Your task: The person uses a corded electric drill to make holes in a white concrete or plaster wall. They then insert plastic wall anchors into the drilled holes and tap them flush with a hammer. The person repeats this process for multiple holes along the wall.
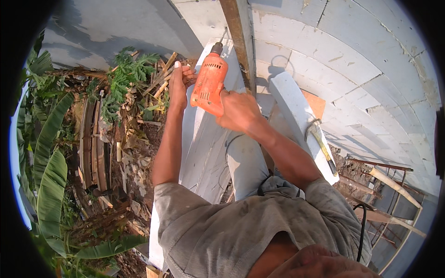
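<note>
An orange power drill (212, 83) points away from me, its bit reaching the pale block wall beside a wooden post (237, 39). Wrapped round the drill's handle is my right hand (241, 111). Just left of the drill body, my left hand (178, 85) is raised with its thumb apart from half-curled fingers. Nothing shows in those fingers, though the drill is close beside them. Below both hands runs the top of a low wall of pale blocks (206, 160). My leg (245, 162) is against its right side.
To the right, a hammer (323, 147) with a yellowish handle lies on a long white block (289, 99). A tall block wall (343, 69) rises beyond it. On the left, the ground drops lower, with scrap wood (92, 139), leaves and banana plants (51, 199). A dark cable (363, 231) hangs near my right side.
</note>
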Motion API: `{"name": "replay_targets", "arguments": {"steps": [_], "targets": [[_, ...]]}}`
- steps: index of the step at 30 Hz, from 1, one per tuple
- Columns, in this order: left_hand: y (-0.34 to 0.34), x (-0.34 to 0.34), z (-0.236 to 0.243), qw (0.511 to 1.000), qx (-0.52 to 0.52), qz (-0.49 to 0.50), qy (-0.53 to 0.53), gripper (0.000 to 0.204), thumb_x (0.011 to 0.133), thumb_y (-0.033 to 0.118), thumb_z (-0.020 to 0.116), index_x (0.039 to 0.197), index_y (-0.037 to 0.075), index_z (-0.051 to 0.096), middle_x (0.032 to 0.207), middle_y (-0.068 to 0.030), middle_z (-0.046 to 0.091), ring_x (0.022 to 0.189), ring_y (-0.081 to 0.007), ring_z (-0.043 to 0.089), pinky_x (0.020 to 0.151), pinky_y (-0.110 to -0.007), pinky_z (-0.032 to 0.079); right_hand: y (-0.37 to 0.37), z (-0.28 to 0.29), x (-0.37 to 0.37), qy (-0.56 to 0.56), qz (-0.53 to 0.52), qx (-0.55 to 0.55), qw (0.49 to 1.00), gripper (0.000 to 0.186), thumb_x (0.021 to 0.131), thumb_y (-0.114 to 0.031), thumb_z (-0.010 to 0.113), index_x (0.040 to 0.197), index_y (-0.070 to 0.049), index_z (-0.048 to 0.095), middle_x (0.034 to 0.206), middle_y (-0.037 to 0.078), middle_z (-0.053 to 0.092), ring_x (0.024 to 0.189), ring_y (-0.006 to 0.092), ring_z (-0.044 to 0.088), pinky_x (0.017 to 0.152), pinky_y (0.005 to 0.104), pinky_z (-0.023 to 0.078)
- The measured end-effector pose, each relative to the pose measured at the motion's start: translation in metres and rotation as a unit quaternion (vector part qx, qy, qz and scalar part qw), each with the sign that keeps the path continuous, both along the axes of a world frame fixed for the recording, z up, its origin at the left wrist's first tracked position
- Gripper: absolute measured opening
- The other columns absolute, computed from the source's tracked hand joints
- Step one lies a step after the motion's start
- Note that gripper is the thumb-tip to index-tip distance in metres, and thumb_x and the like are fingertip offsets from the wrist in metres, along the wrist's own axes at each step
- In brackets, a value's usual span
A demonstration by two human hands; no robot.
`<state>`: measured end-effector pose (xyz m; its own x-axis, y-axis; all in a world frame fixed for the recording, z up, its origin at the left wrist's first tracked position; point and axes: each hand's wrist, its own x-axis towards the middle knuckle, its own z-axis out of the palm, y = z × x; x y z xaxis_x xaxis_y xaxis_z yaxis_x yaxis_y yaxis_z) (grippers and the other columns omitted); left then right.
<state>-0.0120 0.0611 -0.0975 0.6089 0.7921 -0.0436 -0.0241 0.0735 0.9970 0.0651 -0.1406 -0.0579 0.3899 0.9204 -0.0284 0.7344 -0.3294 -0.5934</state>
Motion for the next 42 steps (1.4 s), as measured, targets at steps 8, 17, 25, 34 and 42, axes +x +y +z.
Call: {"name": "replay_targets", "arguments": {"steps": [8, 17, 25, 34, 42], "targets": [[-0.055, -0.013, -0.022, 0.976, 0.109, 0.159, -0.099, 0.044, 0.104, 0.038, 0.038, 0.086, 0.001, 0.054, 0.077, -0.0046, 0.053, 0.065, -0.0111, 0.047, 0.06, -0.027, 0.039, 0.01, -0.014, -0.011, -0.025, 0.006, 0.05, 0.998, 0.038, 0.068, -0.016, 0.073, 0.095, 0.005, 0.058, 0.084, 0.022, 0.067, 0.074, 0.0372, 0.069, 0.069, 0.0434, 0.056], [-0.053, -0.015, -0.045, 0.965, 0.084, 0.136, -0.206, 0.046, 0.103, 0.041, 0.036, 0.097, 0.0, 0.056, 0.094, -0.0104, 0.058, 0.084, -0.0176, 0.053, 0.078, -0.034, 0.044, 0.013, -0.031, -0.016, -0.015, 0.008, 0.086, 0.996, 0.04, 0.068, -0.015, 0.075, 0.094, 0.007, 0.054, 0.082, 0.022, 0.065, 0.066, 0.0342, 0.069, 0.058, 0.0395, 0.056], [-0.058, -0.016, -0.032, 0.97, 0.126, 0.139, -0.152, 0.04, 0.1, 0.036, 0.037, 0.098, 0.0, 0.055, 0.1, -0.0131, 0.057, 0.089, -0.0195, 0.054, 0.083, -0.036, 0.044, 0.008, -0.023, -0.012, 0.025, 0.015, 0.03, 0.999, 0.047, 0.07, -0.024, 0.075, 0.101, 0.003, 0.052, 0.086, 0.02, 0.064, 0.072, 0.0374, 0.068, 0.063, 0.0447, 0.055], [-0.056, -0.019, -0.034, 0.97, 0.155, 0.125, -0.139, 0.036, 0.1, 0.032, 0.038, 0.103, 0.001, 0.056, 0.104, -0.0137, 0.059, 0.094, -0.0205, 0.059, 0.087, -0.037, 0.049, 0.008, -0.019, -0.011, 0.016, 0.018, 0.022, 0.999, 0.048, 0.071, -0.024, 0.076, 0.102, 0.004, 0.051, 0.085, 0.02, 0.063, 0.072, 0.0367, 0.068, 0.062, 0.0442, 0.055], [-0.057, -0.015, -0.034, 0.966, 0.149, 0.139, -0.158, 0.03, 0.098, 0.026, 0.042, 0.1, -0.001, 0.056, 0.103, -0.0143, 0.058, 0.094, -0.02, 0.056, 0.087, -0.037, 0.045, 0.007, -0.017, -0.01, 0.012, 0.02, 0.019, 1.0, 0.049, 0.071, -0.025, 0.077, 0.101, 0.004, 0.051, 0.085, 0.02, 0.063, 0.071, 0.0372, 0.067, 0.062, 0.0447, 0.055]]}}
